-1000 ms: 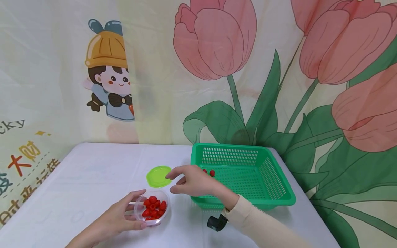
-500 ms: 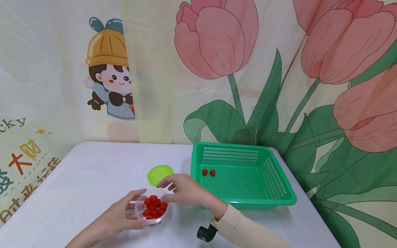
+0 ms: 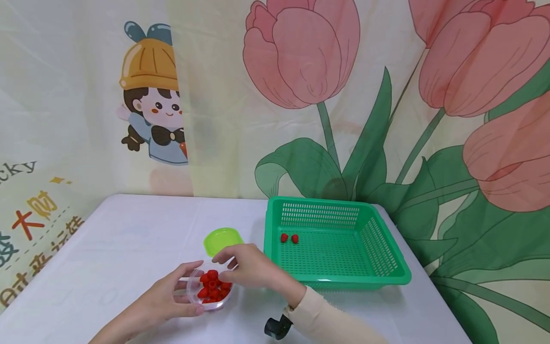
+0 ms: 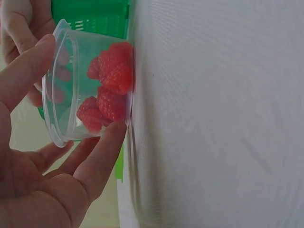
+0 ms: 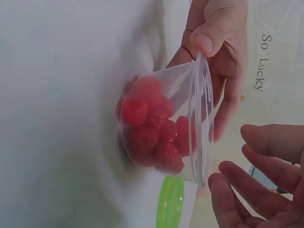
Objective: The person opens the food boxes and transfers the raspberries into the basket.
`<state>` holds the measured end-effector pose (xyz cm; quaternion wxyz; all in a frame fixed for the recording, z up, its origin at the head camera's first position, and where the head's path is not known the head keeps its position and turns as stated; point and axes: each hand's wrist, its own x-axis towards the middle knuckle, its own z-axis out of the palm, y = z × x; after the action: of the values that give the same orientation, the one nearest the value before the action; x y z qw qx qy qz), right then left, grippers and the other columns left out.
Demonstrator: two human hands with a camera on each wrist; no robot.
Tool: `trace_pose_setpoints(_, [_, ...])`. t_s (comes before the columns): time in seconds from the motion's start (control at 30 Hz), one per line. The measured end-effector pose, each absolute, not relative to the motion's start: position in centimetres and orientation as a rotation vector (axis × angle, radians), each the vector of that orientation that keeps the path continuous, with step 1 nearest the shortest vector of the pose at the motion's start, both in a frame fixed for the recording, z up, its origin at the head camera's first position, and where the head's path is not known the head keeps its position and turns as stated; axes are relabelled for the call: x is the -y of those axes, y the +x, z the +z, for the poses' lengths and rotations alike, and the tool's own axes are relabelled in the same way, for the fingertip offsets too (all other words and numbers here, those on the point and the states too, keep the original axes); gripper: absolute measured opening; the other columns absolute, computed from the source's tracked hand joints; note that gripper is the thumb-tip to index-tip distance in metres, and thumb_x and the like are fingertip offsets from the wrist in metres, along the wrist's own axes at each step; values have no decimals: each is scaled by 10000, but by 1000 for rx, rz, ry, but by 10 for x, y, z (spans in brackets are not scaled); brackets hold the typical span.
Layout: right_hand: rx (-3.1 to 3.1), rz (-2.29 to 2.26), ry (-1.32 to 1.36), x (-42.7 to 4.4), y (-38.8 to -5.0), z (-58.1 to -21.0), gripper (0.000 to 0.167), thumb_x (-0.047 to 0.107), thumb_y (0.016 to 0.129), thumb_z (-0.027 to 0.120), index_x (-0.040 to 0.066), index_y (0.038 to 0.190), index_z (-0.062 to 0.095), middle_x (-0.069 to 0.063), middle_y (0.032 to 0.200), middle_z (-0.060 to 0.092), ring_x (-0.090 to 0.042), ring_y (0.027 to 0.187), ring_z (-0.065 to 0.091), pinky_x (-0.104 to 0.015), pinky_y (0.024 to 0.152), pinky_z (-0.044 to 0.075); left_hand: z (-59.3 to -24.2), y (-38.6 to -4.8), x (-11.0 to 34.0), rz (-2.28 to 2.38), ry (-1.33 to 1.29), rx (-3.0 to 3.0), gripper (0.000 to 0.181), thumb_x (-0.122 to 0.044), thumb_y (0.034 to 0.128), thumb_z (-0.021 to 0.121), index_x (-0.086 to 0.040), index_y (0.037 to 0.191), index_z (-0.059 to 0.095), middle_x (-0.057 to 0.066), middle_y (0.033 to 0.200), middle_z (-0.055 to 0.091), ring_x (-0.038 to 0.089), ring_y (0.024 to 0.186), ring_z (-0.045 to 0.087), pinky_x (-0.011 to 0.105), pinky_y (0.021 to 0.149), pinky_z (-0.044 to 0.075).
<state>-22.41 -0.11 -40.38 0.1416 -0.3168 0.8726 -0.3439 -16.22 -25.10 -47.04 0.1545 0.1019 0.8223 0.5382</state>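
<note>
My left hand [image 3: 165, 295] holds a clear plastic tub [image 5: 183, 78] upright on the table, thumb on one side and fingers on the other. Several red raspberries [image 3: 212, 286] lie in the bottom of the tub. Just above the tub's right rim hovers my right hand [image 3: 249, 267]. In the right wrist view its fingers [image 5: 254, 183] are loosely bent and spread, with nothing between them, apart from the fruit. Behind the tub lies a lime-green lid [image 3: 220, 240] on the table, partly covered by the right hand in the head view.
A green perforated basket [image 3: 339, 280] stands on the right, with two raspberries [image 3: 290, 238] at its left inside. A white cloth covers the table [image 3: 142, 239]. A printed curtain [image 3: 215, 119] hangs behind. A black device [image 3: 278, 327] sits under the right sleeve.
My right hand has moved left and slightly down from beside the basket to over the tub's rim. The left hand and the tub stay in place.
</note>
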Motion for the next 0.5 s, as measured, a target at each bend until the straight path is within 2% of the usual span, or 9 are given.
trace_pose_setpoints(0.17, [-2525, -1029, -886, 6, -221, -410, 324, 110, 951, 801, 134, 1271, 758, -11, 1201, 765, -45, 948, 672, -132, 759, 562, -470, -162, 250, 1560, 270, -2347, 1033, -236, 849, 920, -125, 1656, 286, 287, 1610, 387, 414, 1284, 630, 372, 903, 643])
trace_pose_setpoints(0.5, [-2584, -1079, -863, 9, -217, -424, 302, 100, 943, 804, 116, 1243, 771, 41, 1085, 777, 8, 883, 631, -129, 754, 544, -470, -162, 250, 1553, 264, -2349, 1024, -248, 857, 915, -114, 1654, 286, 299, 1611, 382, 421, 1286, 627, 385, 908, 642])
